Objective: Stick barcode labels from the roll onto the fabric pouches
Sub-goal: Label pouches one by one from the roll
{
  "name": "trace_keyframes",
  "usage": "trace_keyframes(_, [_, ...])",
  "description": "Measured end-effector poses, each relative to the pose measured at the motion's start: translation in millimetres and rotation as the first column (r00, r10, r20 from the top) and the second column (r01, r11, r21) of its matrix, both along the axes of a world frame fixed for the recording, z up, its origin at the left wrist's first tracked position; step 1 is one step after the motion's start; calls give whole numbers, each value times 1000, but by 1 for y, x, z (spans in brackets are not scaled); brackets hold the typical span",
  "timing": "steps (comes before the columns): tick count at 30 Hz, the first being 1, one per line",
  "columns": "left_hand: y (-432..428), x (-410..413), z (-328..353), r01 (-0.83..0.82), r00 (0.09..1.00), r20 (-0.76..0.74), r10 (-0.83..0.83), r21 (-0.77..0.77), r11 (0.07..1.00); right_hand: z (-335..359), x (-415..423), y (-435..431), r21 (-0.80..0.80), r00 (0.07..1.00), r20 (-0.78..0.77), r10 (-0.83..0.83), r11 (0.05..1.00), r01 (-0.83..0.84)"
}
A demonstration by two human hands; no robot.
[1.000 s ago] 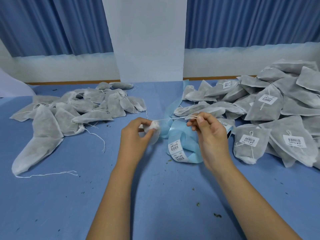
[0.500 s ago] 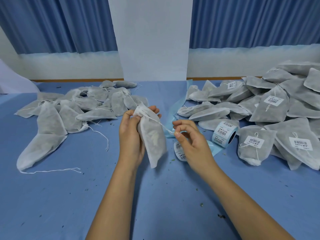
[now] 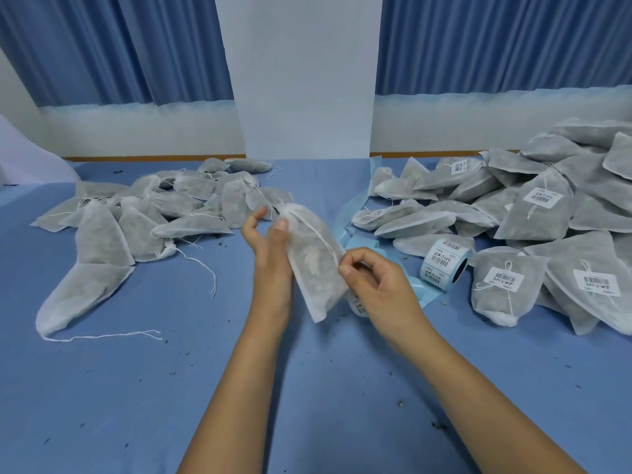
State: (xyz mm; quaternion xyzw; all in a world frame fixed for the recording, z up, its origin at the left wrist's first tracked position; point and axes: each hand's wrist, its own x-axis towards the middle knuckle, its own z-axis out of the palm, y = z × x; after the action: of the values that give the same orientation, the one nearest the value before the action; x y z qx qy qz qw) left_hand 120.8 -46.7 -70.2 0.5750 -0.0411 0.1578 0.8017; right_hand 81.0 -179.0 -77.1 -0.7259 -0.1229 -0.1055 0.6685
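A white fabric pouch (image 3: 316, 268) hangs upright over the middle of the blue table. My left hand (image 3: 270, 251) holds it from the left side, thumb on its gathered top. Its drawstring runs slantwise down the front to my right hand (image 3: 379, 285), which pinches the string's end at the pouch's right edge. No label shows on this pouch. The label roll (image 3: 444, 263) lies on its side just right of my right hand, barcodes facing out. A short piece of label strip (image 3: 357, 306) peeks out under my right hand.
Unlabelled pouches (image 3: 154, 217) lie heaped at the left, with loose strings trailing. Labelled pouches (image 3: 543, 213) are piled at the right. Spent blue backing strip (image 3: 355, 213) curls behind the hands. Dark crumbs dot the blue table (image 3: 171, 388).
A second ago both hands pulled the drawstring taut with the pouch bunched up. Now the pouch hangs full length in my left hand, and my right hand has come to its right edge.
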Motion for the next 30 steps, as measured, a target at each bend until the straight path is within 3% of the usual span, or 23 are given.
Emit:
trace_keyframes(3, [-9,-7,-5,-1,982,181,-53,287,958,1,3,-6,-13,995,38,-87,996,88])
trace_keyframes(7, [-14,-9,-6,-88,959,283,-35,413,907,0,4,-7,-200,967,204,-150,961,191])
trace_keyframes(11, [-10,-6,-8,-197,966,236,110,389,900,2,9,-16,-264,966,182,-183,937,228])
trace_keyframes(14, [2,0,-7,-269,959,192,207,400,876,6,15,-42,-491,932,75,-356,800,345])
trace_keyframes(17, [8,5,-8,-292,951,238,196,495,818,6,12,-60,-731,938,-190,-291,679,63])
trace_keyframes(19, [8,7,-12,-324,934,312,172,543,775,4,10,-60,-738,948,-260,-182,671,-73])
trace_keyframes(23, [-1,10,-25,-308,904,428,-8,664,681,5,11,-57,-642,987,-121,-106,767,4])
trace_keyframes(27, [-4,12,-33,-297,894,442,-73,706,644,0,10,-49,-659,991,-91,-97,752,13])
trace_keyframes(30, [-1,14,-33,-334,890,455,-12,670,663,-5,9,-46,-757,992,-106,-67,652,-37])
